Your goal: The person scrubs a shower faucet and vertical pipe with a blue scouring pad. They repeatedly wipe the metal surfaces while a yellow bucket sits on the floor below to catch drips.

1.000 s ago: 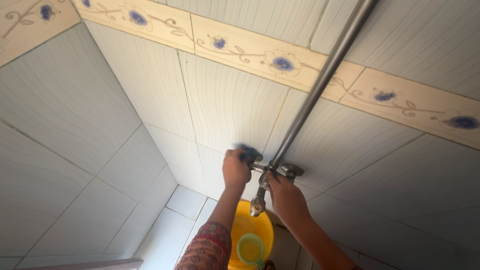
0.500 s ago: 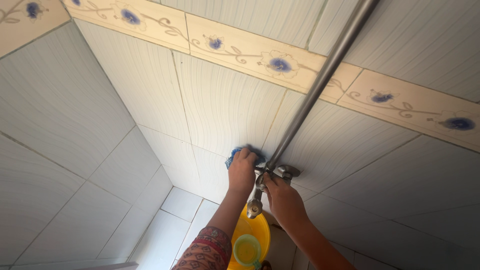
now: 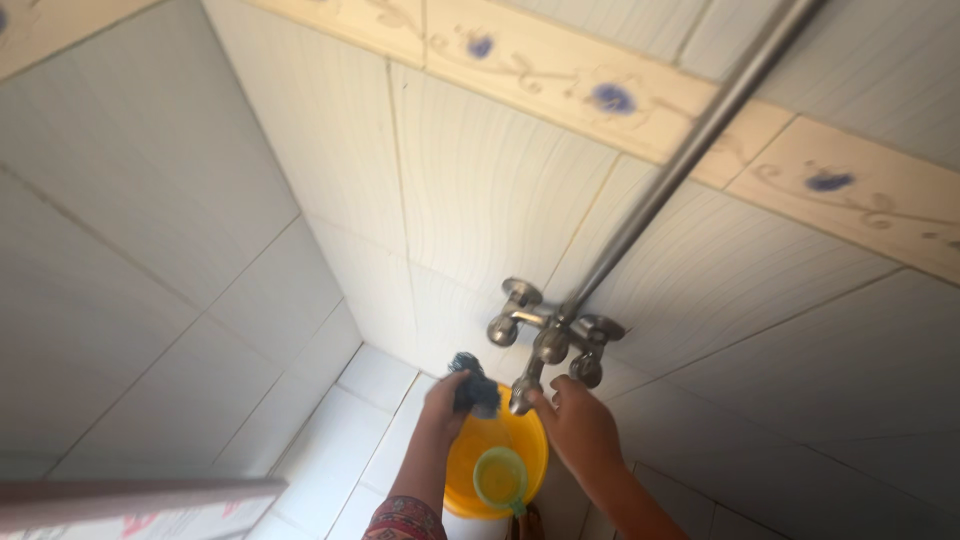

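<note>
A metal wall tap with two round knobs and a downward spout is fixed to the pale tiled wall, with a steel pipe rising from it. My left hand grips a dark blue scrubber just below and left of the spout. My right hand is below the tap, its fingertips touching the spout's end. Under both hands stands a yellow bucket with a light green mug in it.
Grey-white tiles cover the walls, with a cream floral border band higher up. The corner of the two walls runs down at left. A reddish ledge or door edge crosses the lower left.
Both hands have dropped from the tap's knobs to below the spout, leaving the tap body uncovered. The scrubber came down with my left hand. The camera view shifted.
</note>
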